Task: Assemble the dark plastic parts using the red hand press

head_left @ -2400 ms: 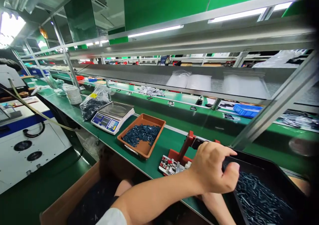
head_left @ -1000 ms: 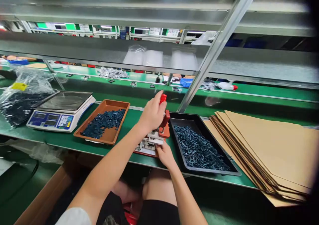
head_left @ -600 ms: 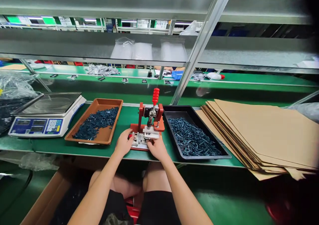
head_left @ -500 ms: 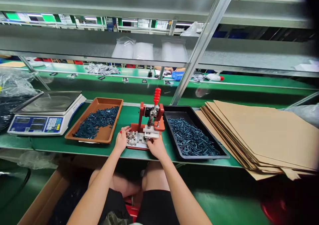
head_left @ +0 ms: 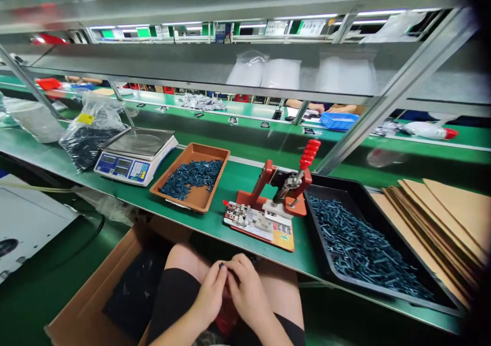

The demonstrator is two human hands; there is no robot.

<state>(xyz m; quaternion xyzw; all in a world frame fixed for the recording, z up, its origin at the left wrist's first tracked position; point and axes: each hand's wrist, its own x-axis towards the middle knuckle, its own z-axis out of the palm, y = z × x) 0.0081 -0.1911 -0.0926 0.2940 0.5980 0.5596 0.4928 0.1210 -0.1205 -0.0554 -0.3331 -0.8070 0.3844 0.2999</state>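
Both my hands are down over my lap, below the bench edge. My left hand (head_left: 209, 295) and my right hand (head_left: 247, 290) meet fingertip to fingertip, pinching a small dark part (head_left: 221, 266) between them. On the green bench above stands a red lever press (head_left: 280, 195) with its red-capped handle (head_left: 309, 154) raised, nobody touching it. A brown tray (head_left: 205, 198) of dark parts lies left of the press. A black tray (head_left: 356, 192) full of the same dark parts lies to its right.
A digital scale (head_left: 134, 154) and a plastic bag of dark parts (head_left: 86, 139) sit further left. Stacked cardboard sheets (head_left: 445, 213) lie at the right. An open cardboard box (head_left: 99, 305) stands on the floor by my left leg. Another person's hands (head_left: 318, 108) rest across the conveyor.
Both hands left the press base and dropped to my lap, now pinched together on a small part. My head has turned left and down.
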